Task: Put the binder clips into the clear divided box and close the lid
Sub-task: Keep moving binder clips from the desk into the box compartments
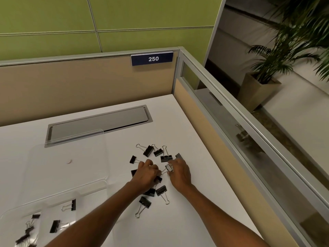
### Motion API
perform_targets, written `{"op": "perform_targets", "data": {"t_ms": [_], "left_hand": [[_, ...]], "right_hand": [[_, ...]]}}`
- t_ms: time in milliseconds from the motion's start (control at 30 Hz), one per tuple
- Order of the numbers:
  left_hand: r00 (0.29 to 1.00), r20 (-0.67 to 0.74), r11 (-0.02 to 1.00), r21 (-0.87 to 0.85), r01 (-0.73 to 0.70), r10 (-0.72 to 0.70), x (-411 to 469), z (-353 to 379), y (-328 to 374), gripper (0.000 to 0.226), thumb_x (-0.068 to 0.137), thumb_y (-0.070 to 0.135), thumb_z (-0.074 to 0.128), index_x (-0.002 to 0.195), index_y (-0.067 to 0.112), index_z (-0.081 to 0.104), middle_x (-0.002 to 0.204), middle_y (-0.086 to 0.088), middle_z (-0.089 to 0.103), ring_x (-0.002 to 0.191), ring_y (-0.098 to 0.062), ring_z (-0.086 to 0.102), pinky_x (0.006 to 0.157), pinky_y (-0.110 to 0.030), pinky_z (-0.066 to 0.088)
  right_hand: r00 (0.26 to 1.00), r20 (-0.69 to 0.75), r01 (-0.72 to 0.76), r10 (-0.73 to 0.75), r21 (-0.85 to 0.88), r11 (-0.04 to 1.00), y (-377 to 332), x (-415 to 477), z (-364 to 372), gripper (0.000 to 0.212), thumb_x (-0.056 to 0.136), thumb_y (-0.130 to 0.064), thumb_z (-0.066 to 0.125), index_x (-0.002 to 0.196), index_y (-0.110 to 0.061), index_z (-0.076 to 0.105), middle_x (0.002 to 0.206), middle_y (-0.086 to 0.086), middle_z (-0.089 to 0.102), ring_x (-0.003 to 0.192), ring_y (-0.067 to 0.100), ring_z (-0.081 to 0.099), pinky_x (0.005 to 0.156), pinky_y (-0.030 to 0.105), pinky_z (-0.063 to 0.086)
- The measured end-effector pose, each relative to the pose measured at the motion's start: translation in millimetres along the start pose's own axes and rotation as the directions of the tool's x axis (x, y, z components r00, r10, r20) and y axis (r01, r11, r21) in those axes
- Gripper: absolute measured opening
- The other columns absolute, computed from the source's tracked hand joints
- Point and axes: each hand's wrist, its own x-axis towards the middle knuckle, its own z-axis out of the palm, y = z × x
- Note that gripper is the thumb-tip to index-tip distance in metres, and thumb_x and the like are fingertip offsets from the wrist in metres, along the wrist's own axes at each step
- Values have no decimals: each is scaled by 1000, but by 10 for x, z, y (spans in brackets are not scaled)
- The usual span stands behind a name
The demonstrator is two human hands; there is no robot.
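Several binder clips lie loose on the white desk, scattered around both hands near the centre of view. My left hand rests palm-down on the pile, fingers curled over clips; what it grips, if anything, I cannot tell. My right hand, at 3 o'clock from the left and nearly touching it, pinches one clip between thumb and fingers.

Clear divided box sits at 8 o'clock from the hands, well apart from them. Its lid stands open, hinged back toward 12 o'clock. At least five clips are already inside, in more than one compartment.

Judgement: task under halfway. Roughly ten clips left on the desk; lid not yet closed.

Limits: box's near-left corner is cut off by the frame edge, so the count inside is incomplete. Dividers are faint through the clear plastic. Clips under my left palm are hidden.
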Motion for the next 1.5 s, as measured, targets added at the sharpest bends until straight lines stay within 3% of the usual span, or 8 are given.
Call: {"op": "perform_targets", "data": {"t_ms": [267, 400, 600, 833, 1067, 1167, 1300, 1500], "left_hand": [[999, 38, 992, 129, -2, -3, 17, 42, 5, 19, 59, 34, 80, 70, 22, 69, 70, 10, 64, 82, -18, 56, 62, -33, 41], [998, 32, 996, 78, 45, -47, 11, 32, 29, 21, 58, 28, 82, 66, 18, 66, 66, 5, 61, 79, -20, 56, 62, -35, 41], [996, -12, 996, -42, 82, -83, 12, 1, 66, 13, 74, 18, 69, 81, 9, 63, 77, -6, 66, 93, -25, 52, 77, -37, 36], [940, -44, 902, -299, 311, -339, -19, -88, 87, 30, 83, 18, 66, 112, 15, 63, 95, -4, 70, 107, -24, 50, 85, -37, 34], [822, 28, 571, -706, 420, -569, -185, -303, 40, 8, 83, 20, 68, 91, 19, 71, 89, 5, 72, 88, -13, 64, 80, -37, 51], [787, 61, 412, -826, 385, -614, -341, -464, 57, 5, 86, 16, 64, 88, 19, 67, 87, 7, 67, 82, -9, 62, 68, -26, 50], [742, 54, 297, -895, 333, -668, -590, -608, -12, 5, 87, 14, 64, 87, 18, 67, 84, 2, 68, 80, -12, 62, 65, -19, 46], [698, 42, 258, -912, 318, -715, -1084, -708, -237, 13, 86, 14, 65, 79, 25, 66, 81, 4, 68, 81, -10, 62, 70, -21, 46]], "right_hand": [[997, -20, 76, -79, -133, 988, -57, 39, 12, 29, 79, -11, 75, 107, -16, 66, 104, 6, 63, 98, 24, 59, 79, 32, 50], [999, 12, 50, -49, -126, 991, -80, 50, 7, 33, 83, -17, 72, 113, -11, 60, 117, 9, 59, 109, 26, 55, 91, 34, 47], [999, 12, -45, 46, -61, 997, -127, 47, -12, 30, 83, -17, 72, 110, -11, 60, 114, 8, 65, 104, 24, 62, 87, 32, 51], [983, 19, -181, 180, 193, 964, -170, 35, -31, 37, 82, -12, 73, 117, -14, 62, 119, 6, 65, 104, 21, 65, 82, 29, 53], [922, 151, -367, 356, 633, 681, -354, -11, -126, 21, 77, -8, 78, 97, -6, 72, 94, 7, 73, 78, 17, 67, 70, 24, 54], [901, 254, -414, 352, 749, 517, -487, -95, -167, 14, 79, -4, 74, 93, -3, 72, 86, 9, 75, 65, 14, 68, 51, 17, 47], [869, 404, -485, 285, 807, 337, -722, -220, -231, 5, 83, -2, 69, 87, -3, 69, 82, 7, 76, 67, 17, 69, 51, 21, 43], [841, 485, -540, 240, 778, 321, -1124, -436, -152, 4, 79, -3, 73, 80, -6, 70, 78, 11, 72, 64, 16, 64, 50, 23, 38]]}}
